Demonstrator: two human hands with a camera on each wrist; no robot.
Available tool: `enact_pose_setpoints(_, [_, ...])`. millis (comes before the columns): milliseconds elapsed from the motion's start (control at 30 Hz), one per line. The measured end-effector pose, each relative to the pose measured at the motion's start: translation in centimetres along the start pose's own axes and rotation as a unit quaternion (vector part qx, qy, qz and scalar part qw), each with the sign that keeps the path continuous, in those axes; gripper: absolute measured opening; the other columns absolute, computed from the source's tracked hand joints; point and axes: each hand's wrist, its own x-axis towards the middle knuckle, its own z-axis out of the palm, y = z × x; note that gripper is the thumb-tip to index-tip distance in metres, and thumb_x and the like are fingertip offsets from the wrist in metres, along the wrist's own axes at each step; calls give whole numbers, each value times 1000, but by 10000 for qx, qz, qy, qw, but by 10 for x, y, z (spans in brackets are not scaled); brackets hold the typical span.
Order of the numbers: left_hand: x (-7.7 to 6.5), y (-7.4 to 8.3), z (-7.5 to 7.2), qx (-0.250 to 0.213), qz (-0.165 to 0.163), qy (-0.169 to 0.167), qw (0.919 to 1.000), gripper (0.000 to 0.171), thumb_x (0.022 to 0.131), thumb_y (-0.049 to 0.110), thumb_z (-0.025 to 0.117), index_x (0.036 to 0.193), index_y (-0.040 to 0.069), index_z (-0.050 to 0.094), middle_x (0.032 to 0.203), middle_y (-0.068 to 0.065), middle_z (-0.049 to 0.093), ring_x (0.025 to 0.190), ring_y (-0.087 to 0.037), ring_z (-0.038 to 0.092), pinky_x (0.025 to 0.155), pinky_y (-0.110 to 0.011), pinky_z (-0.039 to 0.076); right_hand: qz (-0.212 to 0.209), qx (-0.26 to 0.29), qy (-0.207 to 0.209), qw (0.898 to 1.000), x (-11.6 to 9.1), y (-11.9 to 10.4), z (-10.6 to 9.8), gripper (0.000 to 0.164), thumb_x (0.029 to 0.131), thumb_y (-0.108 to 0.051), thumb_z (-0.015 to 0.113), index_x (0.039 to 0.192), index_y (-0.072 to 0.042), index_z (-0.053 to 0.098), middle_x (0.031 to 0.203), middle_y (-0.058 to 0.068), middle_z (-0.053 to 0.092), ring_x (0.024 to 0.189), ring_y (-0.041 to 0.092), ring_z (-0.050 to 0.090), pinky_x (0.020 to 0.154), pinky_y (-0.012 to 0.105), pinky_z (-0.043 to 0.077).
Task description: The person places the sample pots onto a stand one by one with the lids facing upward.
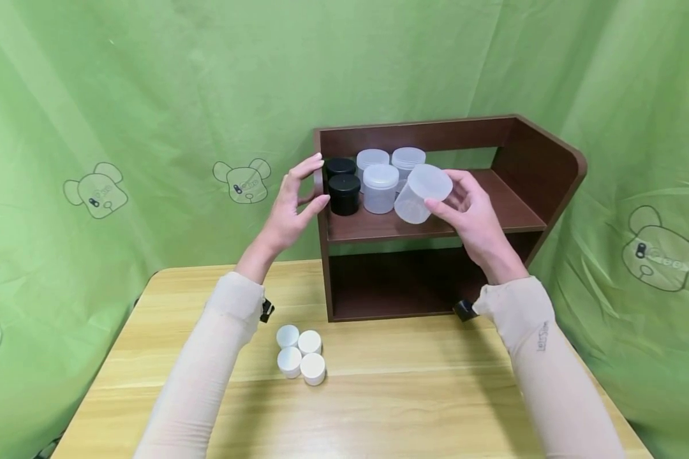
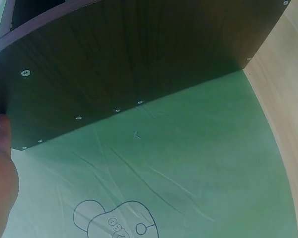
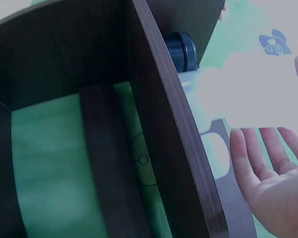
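Observation:
My right hand (image 1: 475,213) holds a clear frosted plastic jar (image 1: 422,194), tilted, in front of the upper shelf, thumb on the near side. In the right wrist view the jar (image 3: 268,91) is washed out by glare. My left hand (image 1: 289,207) is at the left side panel of the brown wooden shelf unit (image 1: 396,234), fingers spread; in the left wrist view one finger (image 2: 3,131) touches the panel's outer face. On the upper shelf stand two black jars, the front one (image 1: 344,194) beside a frosted jar (image 1: 380,189); two more frosted jars (image 1: 373,159) are behind.
Several small white round containers (image 1: 300,354) form a cluster on the wooden table (image 1: 390,395), left of and in front of the shelf unit. A lower compartment (image 1: 402,280) lies under the jars. Green curtain (image 1: 178,76) with bear drawings hangs behind and at both sides.

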Motion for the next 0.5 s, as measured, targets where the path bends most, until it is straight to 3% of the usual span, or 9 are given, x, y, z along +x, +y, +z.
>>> enact_pose_setpoints(100, [0,0,0,8,-16,-14,10000,54,98,4,61,147,2,41,165,-18,34,150,-30,34,108,-60,52,13,42,243,9997,7,2,-3,45,94,-3,73,133,-13,55,128,-1,62,117,14,60,92,14,56])
enact_pose_setpoints(167, [1,-11,0,37,0,-11,10000,56,98,7,63,149,7,41,166,-12,35,150,-27,34,107,-59,53,21,12,387,9992,11,3,-5,45,93,-4,75,133,-12,55,126,-1,63,115,14,61,91,14,56])
enact_pose_setpoints(333, [2,-24,2,43,54,29,10000,57,97,7,63,149,8,41,167,-11,34,150,-28,34,106,-61,53,87,-489,773,9958,20,6,-8,49,90,-11,80,133,-13,56,123,-3,63,112,13,62,89,13,54])
enact_pose_setpoints(500, [1,-4,1,59,43,27,10000,53,97,4,61,146,-1,40,164,-21,34,149,-35,34,106,-62,52,163,-846,974,9915,26,10,-9,54,89,-15,82,135,-14,55,123,-4,62,112,12,61,89,12,53])
